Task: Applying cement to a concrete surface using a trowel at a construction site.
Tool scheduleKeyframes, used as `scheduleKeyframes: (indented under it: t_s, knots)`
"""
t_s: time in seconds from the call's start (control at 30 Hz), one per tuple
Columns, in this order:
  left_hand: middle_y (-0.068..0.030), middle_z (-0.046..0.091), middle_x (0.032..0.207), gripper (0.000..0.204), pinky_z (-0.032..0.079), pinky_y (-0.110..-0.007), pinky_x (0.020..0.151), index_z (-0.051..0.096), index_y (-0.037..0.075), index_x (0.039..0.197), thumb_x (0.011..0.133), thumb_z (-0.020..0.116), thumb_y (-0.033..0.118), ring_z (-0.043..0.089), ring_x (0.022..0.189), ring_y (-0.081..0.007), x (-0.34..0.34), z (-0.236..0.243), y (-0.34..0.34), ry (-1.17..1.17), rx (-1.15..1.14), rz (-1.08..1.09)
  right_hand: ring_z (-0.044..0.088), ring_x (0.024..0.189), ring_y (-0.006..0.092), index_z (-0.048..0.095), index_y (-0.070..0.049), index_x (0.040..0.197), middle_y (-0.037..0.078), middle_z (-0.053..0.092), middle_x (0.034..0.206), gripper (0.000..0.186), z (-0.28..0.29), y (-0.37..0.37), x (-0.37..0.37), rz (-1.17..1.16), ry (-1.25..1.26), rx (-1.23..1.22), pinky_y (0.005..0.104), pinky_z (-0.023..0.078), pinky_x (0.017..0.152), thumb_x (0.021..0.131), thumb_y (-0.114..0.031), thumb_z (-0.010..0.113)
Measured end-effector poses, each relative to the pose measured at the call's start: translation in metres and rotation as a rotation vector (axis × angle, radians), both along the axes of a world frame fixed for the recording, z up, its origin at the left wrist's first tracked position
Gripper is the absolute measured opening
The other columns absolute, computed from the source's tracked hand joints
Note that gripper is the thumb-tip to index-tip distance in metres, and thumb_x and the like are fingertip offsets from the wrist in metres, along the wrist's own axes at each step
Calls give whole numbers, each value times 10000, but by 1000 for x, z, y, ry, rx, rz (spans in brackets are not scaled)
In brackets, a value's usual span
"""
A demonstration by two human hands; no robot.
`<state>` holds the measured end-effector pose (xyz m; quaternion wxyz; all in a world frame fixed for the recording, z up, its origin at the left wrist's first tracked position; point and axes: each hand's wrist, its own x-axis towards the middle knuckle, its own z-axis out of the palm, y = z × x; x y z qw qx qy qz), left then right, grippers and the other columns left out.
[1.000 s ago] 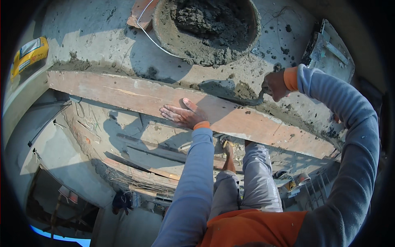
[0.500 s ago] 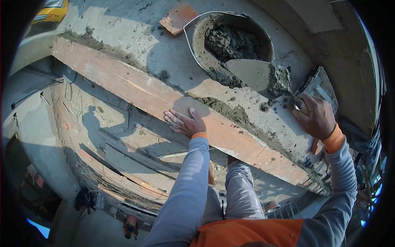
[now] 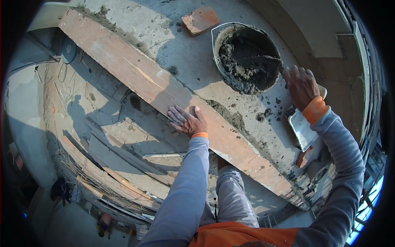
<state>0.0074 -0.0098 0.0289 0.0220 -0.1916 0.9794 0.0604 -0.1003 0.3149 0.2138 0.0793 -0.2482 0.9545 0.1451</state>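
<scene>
My left hand (image 3: 187,121) lies flat, fingers stretched, on a long reddish-brown wooden board (image 3: 123,61) that runs diagonally along the ledge. At the right, my right hand (image 3: 301,87) is closed round the handle of a trowel (image 3: 261,60). The trowel's blade is down in the bucket, mostly lost against the wet grey mortar (image 3: 234,61). That bucket (image 3: 216,46) is round, crusted with mortar, and has a wire handle. Just below the right hand sits a pale metal pan-like piece (image 3: 302,131), partly covered by the wrist.
A broken brick piece (image 3: 200,20) lies beyond the board, left of the bucket. Mortar crumbs (image 3: 228,115) line the board's far edge. Past its near edge is a drop to a lower floor with planks (image 3: 123,154), rods and two people (image 3: 61,191). Wooden panels (image 3: 349,82) stand at right.
My right hand has moved up and left, carrying the trowel from beside the bucket into the mortar. The view has shifted, and my left hand stays on the board.
</scene>
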Motion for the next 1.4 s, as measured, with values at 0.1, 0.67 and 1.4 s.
scheduleKeyframes:
  t_s: [0.1,0.67,1.4]
  knots:
    - [-200,150,1580,793,119,-573,1136,218,0,1496,934,450,508,124,1469,-356,-3,2,8,-9,23,-27,627,679,240,583,-42,836,88,576,719,97,-10,10,-24,-163,132,182,346,509,592,778,-119,599]
    - [-197,117,1585,802,101,-607,1128,172,5,1506,938,454,495,85,1473,-362,-1,-4,4,14,36,-23,628,995,388,632,-11,977,195,674,993,289,-58,-40,-1,-820,-740,-259,457,498,873,782,-215,568]
    - [-199,116,1584,826,88,-595,1136,141,3,1512,932,457,499,82,1471,-369,0,-5,-1,-6,39,-52,670,813,346,608,21,1000,216,653,917,360,-116,4,-63,-1107,-276,-728,416,541,692,811,-267,710]
